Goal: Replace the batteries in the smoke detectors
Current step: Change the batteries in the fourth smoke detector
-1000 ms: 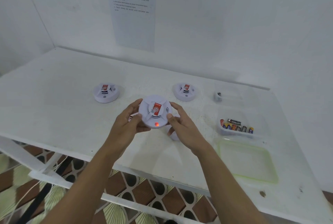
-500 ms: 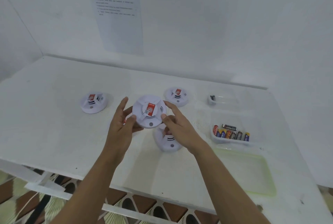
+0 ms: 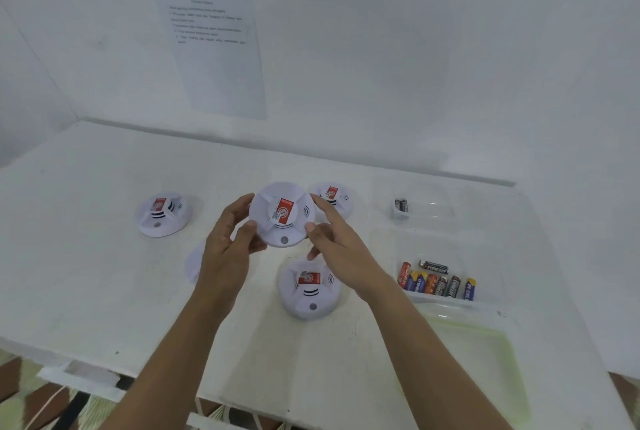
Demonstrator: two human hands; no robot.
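A white table (image 3: 104, 291) stands against a white wall with a printed sheet (image 3: 211, 38) on it. Above the table, the left hand (image 3: 225, 249) and right hand (image 3: 341, 249) grip the held smoke detector (image 3: 282, 215) by its rim, thumbs on the near edge and fingers curled on the far edge, red label up. A second detector (image 3: 310, 287) lies just below the right fingers. A third detector (image 3: 334, 197) sits just beyond the right fingertips, and a fourth detector (image 3: 162, 213) lies well left of the left fingers. Right of the right hand, a clear tray (image 3: 485, 256) holds loose batteries (image 3: 436, 282). Farther back, a small clear box (image 3: 429, 208) holds two dark batteries (image 3: 401, 205).
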